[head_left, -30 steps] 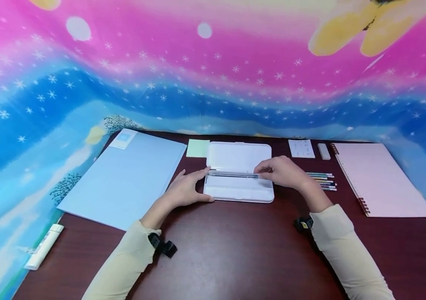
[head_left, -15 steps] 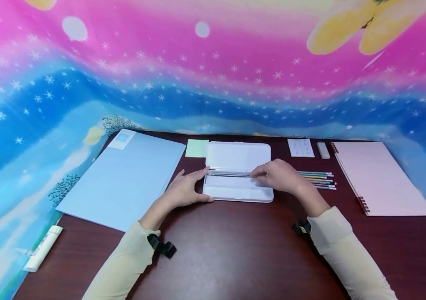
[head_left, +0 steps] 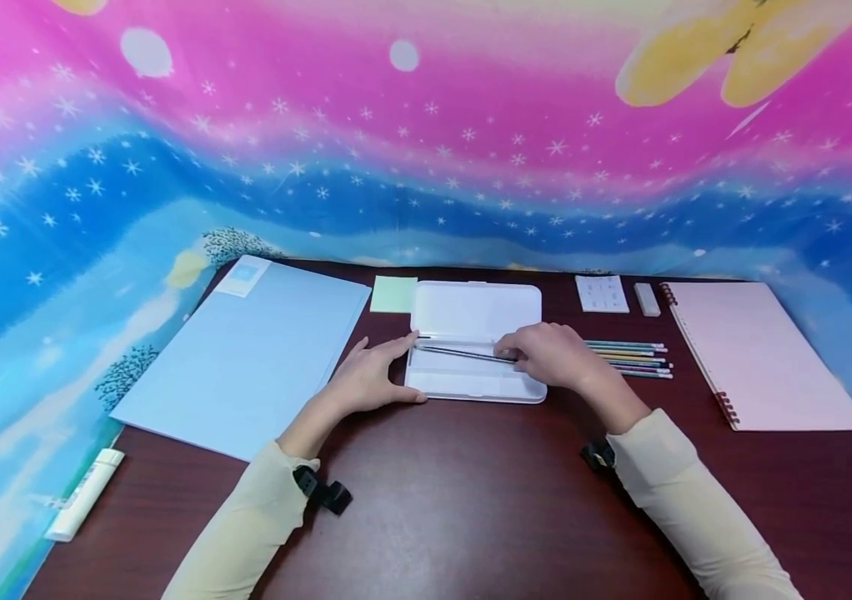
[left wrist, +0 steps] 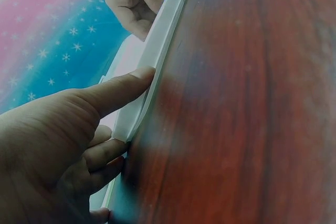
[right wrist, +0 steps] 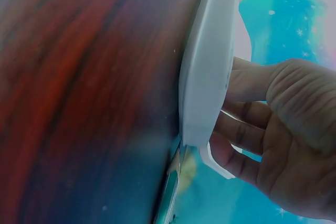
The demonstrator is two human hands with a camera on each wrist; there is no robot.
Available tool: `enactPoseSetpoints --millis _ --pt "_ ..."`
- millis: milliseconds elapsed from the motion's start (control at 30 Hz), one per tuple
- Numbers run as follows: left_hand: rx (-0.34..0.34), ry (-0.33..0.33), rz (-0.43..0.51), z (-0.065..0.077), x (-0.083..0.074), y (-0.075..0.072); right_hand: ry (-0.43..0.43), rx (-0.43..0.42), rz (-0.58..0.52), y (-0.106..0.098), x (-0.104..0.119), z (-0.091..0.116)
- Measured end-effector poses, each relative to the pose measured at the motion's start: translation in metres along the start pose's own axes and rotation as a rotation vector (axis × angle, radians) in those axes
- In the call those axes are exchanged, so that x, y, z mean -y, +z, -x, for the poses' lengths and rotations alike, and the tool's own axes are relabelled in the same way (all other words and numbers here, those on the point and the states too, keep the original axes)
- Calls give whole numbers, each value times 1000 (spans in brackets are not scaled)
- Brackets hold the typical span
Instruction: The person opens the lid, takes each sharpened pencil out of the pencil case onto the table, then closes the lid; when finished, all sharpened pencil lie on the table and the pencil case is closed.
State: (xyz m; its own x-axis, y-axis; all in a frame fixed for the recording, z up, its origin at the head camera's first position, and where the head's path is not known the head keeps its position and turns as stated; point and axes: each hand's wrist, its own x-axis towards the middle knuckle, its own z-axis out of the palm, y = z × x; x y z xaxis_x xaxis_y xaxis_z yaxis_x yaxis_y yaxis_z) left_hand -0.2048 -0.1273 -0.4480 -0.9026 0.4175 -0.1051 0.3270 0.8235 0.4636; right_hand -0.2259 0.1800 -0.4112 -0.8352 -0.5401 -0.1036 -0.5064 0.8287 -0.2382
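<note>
A white pencil case (head_left: 475, 307) lies unfolded in the middle of the table, lid toward the back. My left hand (head_left: 366, 379) holds it by the left side, thumb at the front edge and forefinger near the hinge; the left wrist view shows the thumb (left wrist: 123, 90) against the rim. Over the lower tray, my right hand (head_left: 549, 354) pinches the right end of a thin dark pencil (head_left: 463, 353), which slants across the tray. In the right wrist view the case wall (right wrist: 207, 77) hides the right fingertips and pencil.
Several pencils (head_left: 632, 354) lie right of the case. Around it are green sticky notes (head_left: 394, 295), a white printed card (head_left: 602, 294), an eraser (head_left: 647, 300), a pink spiral notebook (head_left: 771, 358), a large pale-blue folder (head_left: 253, 358) and a white tube-like object (head_left: 86, 494).
My right hand has shifted left and slightly toward me. The pencil's right end has come forward with it, so the pencil now slants. My left hand stays on the case.
</note>
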Motion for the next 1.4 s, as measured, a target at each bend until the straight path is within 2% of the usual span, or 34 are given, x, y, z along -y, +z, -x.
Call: enactPoseSetpoints --millis 367,567,733,1000,1167,1400 --pt "-2 -3 8 0 0 0 -56 47 1 -2 -1 -4" --pt "-7 1 6 0 0 0 -93 -13 -22 -24 -13 8" --pt "-8 1 1 0 1 0 -76 -62 -36 -40 -33 30" --pt "-2 6 10 1 0 1 -17 -177 -66 -47 -77 82" --pt "-7 2 -4 1 2 1 63 -205 -84 -43 -98 110" --pt "8 6 3 0 1 -1 167 -214 -102 -25 -123 137"
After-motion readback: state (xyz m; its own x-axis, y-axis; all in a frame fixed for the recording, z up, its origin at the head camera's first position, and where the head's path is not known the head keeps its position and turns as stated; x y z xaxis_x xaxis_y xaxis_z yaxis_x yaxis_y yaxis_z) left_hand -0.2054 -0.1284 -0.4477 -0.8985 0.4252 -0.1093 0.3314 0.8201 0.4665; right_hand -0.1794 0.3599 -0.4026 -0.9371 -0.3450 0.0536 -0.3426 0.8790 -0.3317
